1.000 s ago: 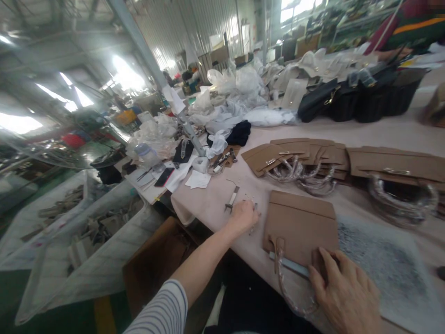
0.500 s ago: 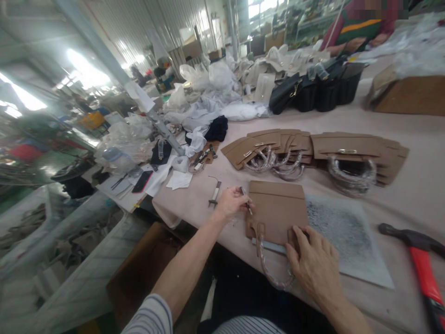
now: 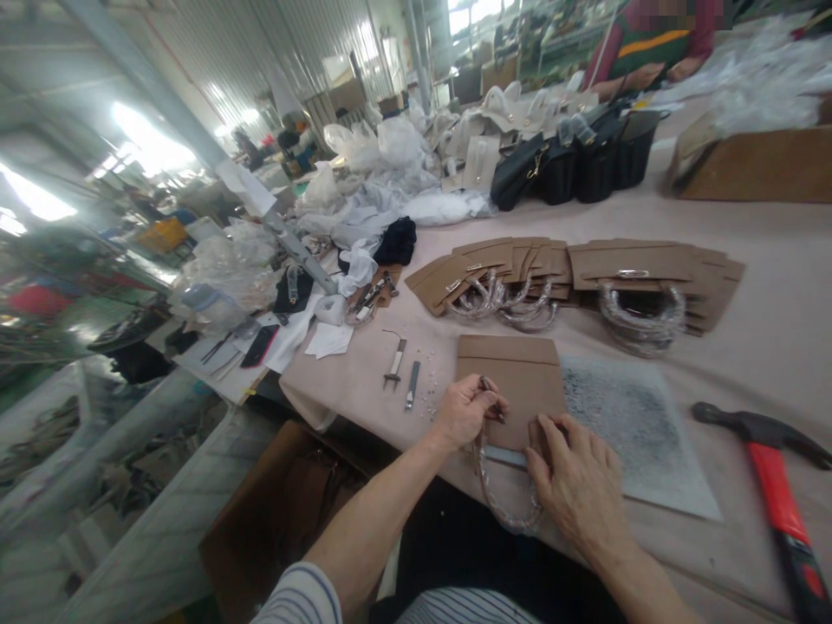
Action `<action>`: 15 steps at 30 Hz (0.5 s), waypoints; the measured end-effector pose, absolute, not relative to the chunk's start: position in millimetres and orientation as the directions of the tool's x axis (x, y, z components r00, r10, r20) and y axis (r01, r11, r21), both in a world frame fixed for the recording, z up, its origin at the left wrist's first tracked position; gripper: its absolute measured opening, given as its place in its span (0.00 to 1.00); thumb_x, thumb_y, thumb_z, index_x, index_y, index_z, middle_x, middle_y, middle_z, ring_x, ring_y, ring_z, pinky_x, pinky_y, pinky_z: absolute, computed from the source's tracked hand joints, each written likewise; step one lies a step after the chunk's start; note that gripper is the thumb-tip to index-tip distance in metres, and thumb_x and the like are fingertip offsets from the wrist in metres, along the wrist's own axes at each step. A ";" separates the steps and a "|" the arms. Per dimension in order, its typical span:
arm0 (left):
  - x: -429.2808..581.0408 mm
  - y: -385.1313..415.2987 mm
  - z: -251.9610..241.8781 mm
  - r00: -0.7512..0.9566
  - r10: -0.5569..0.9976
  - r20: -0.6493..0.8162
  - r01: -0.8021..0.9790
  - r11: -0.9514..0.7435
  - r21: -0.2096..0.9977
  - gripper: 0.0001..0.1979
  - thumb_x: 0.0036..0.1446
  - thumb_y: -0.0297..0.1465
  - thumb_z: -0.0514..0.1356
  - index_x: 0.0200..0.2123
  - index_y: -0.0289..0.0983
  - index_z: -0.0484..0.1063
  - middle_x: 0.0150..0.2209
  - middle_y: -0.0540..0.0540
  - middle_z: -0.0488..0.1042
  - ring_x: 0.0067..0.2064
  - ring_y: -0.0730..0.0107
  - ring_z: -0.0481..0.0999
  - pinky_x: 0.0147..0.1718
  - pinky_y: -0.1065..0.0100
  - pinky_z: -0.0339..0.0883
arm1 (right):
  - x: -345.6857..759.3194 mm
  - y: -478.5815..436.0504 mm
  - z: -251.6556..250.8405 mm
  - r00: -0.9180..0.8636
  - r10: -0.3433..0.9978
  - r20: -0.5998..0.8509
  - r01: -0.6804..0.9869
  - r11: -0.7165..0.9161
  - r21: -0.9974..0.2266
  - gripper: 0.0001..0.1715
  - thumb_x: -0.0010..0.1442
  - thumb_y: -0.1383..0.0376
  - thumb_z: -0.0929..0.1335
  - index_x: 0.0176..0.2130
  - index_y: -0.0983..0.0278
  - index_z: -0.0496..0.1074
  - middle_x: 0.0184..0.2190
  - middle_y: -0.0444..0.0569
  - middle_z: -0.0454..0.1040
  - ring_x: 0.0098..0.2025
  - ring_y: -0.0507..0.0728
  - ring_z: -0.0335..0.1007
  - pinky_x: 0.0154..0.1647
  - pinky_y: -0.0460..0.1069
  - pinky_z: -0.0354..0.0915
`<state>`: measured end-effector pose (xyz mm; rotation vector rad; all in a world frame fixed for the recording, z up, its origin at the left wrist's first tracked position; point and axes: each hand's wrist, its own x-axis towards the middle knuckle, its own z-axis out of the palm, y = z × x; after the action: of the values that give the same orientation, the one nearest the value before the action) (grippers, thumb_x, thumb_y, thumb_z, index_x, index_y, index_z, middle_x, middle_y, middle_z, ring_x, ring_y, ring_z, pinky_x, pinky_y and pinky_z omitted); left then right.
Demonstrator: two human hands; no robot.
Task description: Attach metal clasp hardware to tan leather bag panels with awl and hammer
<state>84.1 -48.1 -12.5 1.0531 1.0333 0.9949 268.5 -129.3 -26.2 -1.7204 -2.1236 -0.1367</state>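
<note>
A brown leather panel (image 3: 510, 368) lies on the table, with a plastic-wrapped handle (image 3: 497, 503) at its near edge. My left hand (image 3: 469, 409) is closed on a small thin dark tool (image 3: 484, 382), over the panel's lower left part. On the panel's near right part rests my right hand (image 3: 578, 468), its fingers bent against the leather and its thumb by the edge. Under the panel's near edge a pale strip (image 3: 507, 456) shows. What lies beneath the right fingers is hidden.
A grey board (image 3: 650, 433) and a red-handled hammer (image 3: 773, 485) lie right. Stacked brown panels (image 3: 630, 264) with wrapped handles lie behind. A blade tool (image 3: 412, 386) and a pronged tool (image 3: 395, 364) lie left. Across the table is a person (image 3: 650, 56).
My left hand has moved right and nearer, from the panel's left edge onto its lower left part, uncovering the blade tool. My right hand stays on the panel. The view has shifted slightly.
</note>
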 end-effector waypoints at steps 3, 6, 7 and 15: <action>85.8 -50.5 -13.3 0.229 0.962 -0.150 -0.108 0.178 0.978 0.17 0.56 0.42 0.66 0.36 0.35 0.68 0.31 0.45 0.79 0.33 0.68 0.80 0.35 0.65 0.78 | 267.9 -128.3 -26.4 -0.154 0.919 0.363 0.957 0.230 -0.177 0.20 0.70 0.60 0.61 0.57 0.66 0.67 0.52 0.60 0.71 0.50 0.67 0.67 0.50 0.60 0.63; 88.4 -52.4 -13.9 0.225 0.966 -0.125 -0.077 0.145 0.986 0.14 0.57 0.40 0.64 0.36 0.34 0.68 0.31 0.45 0.79 0.32 0.69 0.80 0.35 0.66 0.78 | 267.9 -127.6 -27.0 -0.150 0.922 0.356 0.957 0.226 -0.180 0.20 0.70 0.60 0.62 0.57 0.66 0.67 0.53 0.59 0.71 0.50 0.67 0.67 0.50 0.60 0.63; 89.0 -52.7 -14.0 0.221 0.968 -0.120 -0.068 0.138 0.988 0.13 0.57 0.39 0.64 0.36 0.34 0.69 0.31 0.45 0.79 0.32 0.70 0.80 0.35 0.67 0.78 | 268.1 -127.8 -27.1 -0.152 0.922 0.356 0.957 0.227 -0.181 0.20 0.70 0.60 0.62 0.57 0.66 0.67 0.53 0.59 0.71 0.51 0.67 0.67 0.50 0.60 0.63; 90.0 -55.0 -13.6 0.251 0.968 0.009 0.118 -0.039 0.992 0.05 0.60 0.32 0.58 0.34 0.36 0.70 0.30 0.47 0.78 0.31 0.70 0.78 0.35 0.68 0.76 | 270.2 -128.4 -32.6 -0.150 0.927 0.344 0.946 0.236 -0.224 0.21 0.70 0.58 0.62 0.57 0.66 0.68 0.53 0.59 0.71 0.51 0.68 0.68 0.51 0.61 0.64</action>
<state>90.0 -55.0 -13.6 1.4244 1.0937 0.9768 270.2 -128.4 -32.6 -1.7182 -2.1088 -0.0623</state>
